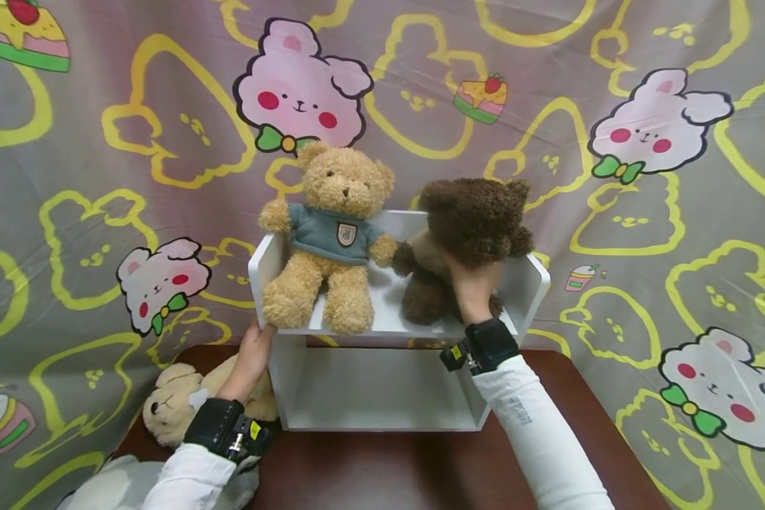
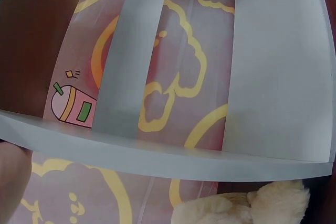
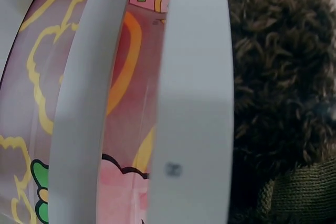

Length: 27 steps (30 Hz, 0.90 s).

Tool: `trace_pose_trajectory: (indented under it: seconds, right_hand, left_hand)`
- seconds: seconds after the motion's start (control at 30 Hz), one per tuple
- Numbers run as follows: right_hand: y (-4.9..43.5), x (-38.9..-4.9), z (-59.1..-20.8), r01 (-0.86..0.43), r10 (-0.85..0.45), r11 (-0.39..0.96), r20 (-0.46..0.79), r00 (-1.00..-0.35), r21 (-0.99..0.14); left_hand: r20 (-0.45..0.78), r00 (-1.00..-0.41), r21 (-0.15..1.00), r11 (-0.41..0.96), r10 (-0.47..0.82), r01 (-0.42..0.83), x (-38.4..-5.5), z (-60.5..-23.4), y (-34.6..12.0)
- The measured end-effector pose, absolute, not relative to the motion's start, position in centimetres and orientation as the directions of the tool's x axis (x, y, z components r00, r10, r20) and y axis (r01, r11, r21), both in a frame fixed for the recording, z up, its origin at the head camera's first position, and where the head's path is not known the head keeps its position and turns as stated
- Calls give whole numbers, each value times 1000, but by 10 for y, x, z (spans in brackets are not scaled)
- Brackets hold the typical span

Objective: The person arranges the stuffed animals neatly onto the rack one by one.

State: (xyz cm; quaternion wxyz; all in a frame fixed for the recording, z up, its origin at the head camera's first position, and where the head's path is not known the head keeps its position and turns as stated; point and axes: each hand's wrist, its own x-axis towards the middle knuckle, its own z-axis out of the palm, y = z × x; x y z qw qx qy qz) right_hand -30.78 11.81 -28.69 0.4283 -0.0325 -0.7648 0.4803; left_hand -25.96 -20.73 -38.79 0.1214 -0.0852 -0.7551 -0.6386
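A brown teddy bear (image 1: 474, 216) is on the right side of the white shelf's (image 1: 382, 382) top tier, its head tipped and its face not showing. My right hand (image 1: 474, 283) grips it around the neck from the front. The right wrist view has its curly fur (image 3: 283, 72) and knitted garment (image 3: 304, 198) close up. Beside it a tan teddy bear (image 1: 338, 234) in a blue shirt sits upright facing me. My left hand (image 1: 253, 361) holds the shelf's left side just under the top tier, fingertips partly hidden behind the panel.
Left of the shelf, a cream plush dog (image 1: 172, 404) lies on the dark red-brown table (image 1: 370, 471). A grey-and-white plush (image 1: 121, 482) lies nearer me, partly behind my left sleeve. A patterned curtain (image 1: 421, 85) hangs behind and at both sides.
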Motion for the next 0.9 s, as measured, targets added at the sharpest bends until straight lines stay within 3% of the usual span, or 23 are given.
trace_pose_trajectory:
  seconds: [0.33,0.9]
  right_hand:
    - [118,-315,-288,-351,413,563,623,-664,-748]
    - [119,-315,-289,-234,385,529,477,-790,-816]
  left_hand:
    - [315,-949,937,164,-9,309,-261,-390,-208]
    - [315,-949,939,144,-3,311,-260,-389,-210]
